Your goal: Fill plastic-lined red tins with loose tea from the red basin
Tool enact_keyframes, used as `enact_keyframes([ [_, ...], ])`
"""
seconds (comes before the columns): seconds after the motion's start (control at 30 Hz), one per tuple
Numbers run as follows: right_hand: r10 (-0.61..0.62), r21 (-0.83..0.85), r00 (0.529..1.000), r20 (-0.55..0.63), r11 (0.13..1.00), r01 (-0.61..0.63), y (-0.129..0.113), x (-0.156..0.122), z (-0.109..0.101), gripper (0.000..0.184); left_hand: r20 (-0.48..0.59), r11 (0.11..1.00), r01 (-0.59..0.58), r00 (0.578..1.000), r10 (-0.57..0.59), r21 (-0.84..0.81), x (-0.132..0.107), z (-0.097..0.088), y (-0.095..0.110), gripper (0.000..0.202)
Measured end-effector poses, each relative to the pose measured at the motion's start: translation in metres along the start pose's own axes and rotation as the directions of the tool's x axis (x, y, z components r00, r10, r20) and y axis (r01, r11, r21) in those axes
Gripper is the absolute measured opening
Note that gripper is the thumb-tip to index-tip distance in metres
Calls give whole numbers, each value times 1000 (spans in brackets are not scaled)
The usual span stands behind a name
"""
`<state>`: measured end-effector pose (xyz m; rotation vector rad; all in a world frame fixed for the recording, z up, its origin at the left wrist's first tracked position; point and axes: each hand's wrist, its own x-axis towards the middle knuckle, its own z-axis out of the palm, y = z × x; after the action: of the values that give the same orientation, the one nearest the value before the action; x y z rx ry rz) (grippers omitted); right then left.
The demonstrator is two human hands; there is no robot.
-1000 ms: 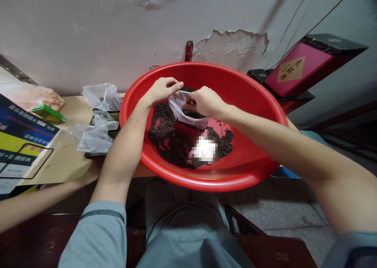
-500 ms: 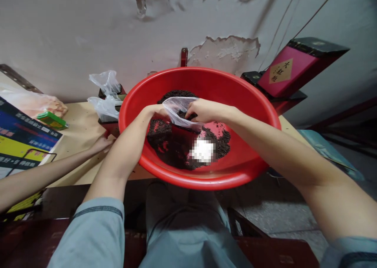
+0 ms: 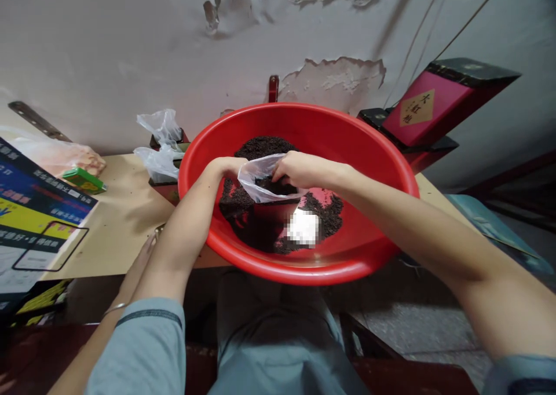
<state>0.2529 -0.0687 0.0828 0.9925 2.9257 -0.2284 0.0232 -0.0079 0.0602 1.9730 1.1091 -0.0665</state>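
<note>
Near the middle of the red basin [image 3: 304,274], a clear plastic bag [image 3: 251,178], with its lower part apparently inside a dark red box [image 3: 273,212] and its mouth wide open, facing upward. As film, probably very light and limp, easy to crease, rather slippery, and likely to tear under a sharp pull; with the dark leaves [image 3: 266,185] inside, perhaps a little heavier at the bottom, and kept in shape by the stiff box. Best to take hold at the loose rim, on two opposite sides, with a gentle pinch, or to steady the box by its outer walls; better not to press on the leaves, likely dry and brittle. In look, thin, whitish and half see-through, with wrinkles along the left and front edges. Left hand [image 3: 231,167] at the left edge of the bag, with fingers mostly hidden by the film: cannot tell how far open, or whether pinching the rim. Right hand [image 3: 297,169] at the right side of the mouth, with bent fingers dipped inside, close to the leaves or among them; cannot tell whether holding any. Around the box, loose leaves [image 3: 263,147] on the basin floor, heaped behind, more thinly scattered at the right.
</note>
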Motion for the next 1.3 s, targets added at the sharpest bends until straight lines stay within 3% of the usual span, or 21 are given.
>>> enact_keyframes([
  [0.1,-66,121,997,-39,990,70,1,-12,-7,45,-48,987,106,994,-101,119,-9,-7,6,45],
  [0.17,-13,229,978,-206,971,61,7,-26,-10,39,-55,970,115,993,-106,212,-21,-15,9,60],
  [0.23,144,359,891,-431,933,23,21,-43,-10,38,-7,961,130,991,-132,242,-36,-22,13,83],
  [0.3,322,490,781,-535,871,-24,39,-62,-4,46,25,966,123,991,-132,225,-51,-26,19,111],
  [0.33,390,553,761,-519,832,-49,48,-71,1,56,17,973,97,995,-103,210,-57,-26,22,124],
  [0.37,432,612,775,-461,787,-75,55,-79,7,69,-4,979,55,998,-55,196,-61,-25,25,132],
  [0.43,419,695,864,-279,709,-119,61,-90,19,95,-51,982,-55,997,65,182,-63,-18,33,139],
  [0.5,308,701,938,-158,704,-112,56,-92,26,103,-74,971,-144,984,160,190,-60,-10,42,129],
  [0.53,244,666,957,-159,742,-79,51,-89,28,94,-88,965,-159,980,180,206,-58,-6,47,119],
  [0.63,82,433,954,-290,900,54,37,-73,26,31,-153,956,-112,975,158,270,-50,3,58,71],
  [0.67,49,361,944,-326,929,76,34,-68,24,16,-172,957,-89,975,141,277,-48,5,61,53],
  [0.7,41,319,933,-357,944,81,32,-62,22,13,-186,959,-75,974,129,273,-47,7,64,38],
  [0.77,92,316,905,-415,948,48,29,-54,20,24,-212,969,-73,969,125,235,-44,10,66,20],
  [0.83,183,357,863,-472,934,-4,25,-48,21,33,-258,983,-96,957,134,154,-40,14,67,22],
  [0.93,305,452,811,-500,890,-56,14,-37,27,30,-269,989,-145,952,148,31,-32,23,68,63],
  [1.0,385,561,781,-492,826,-54,7,-29,31,22,-259,981,-174,947,189,82,-25,30,71,80],
  [1.03,420,621,767,-484,783,-37,4,-26,33,21,-260,974,-174,943,207,144,-22,34,73,73],
  [1.1,461,722,759,-460,692,17,3,-24,35,26,-270,960,-135,942,201,243,-18,40,78,37],
  [1.17,488,776,752,-443,629,49,8,-27,35,34,-289,974,-73,948,134,214,-17,44,83,12],
  [1.23,507,799,763,-400,601,19,15,-34,32,49,-328,993,-50,941,81,102,-19,45,86,14],
  [1.3,485,805,822,-298,590,-56,18,-40,30,75,-377,998,-69,924,67,9,-22,45,88,19],
])
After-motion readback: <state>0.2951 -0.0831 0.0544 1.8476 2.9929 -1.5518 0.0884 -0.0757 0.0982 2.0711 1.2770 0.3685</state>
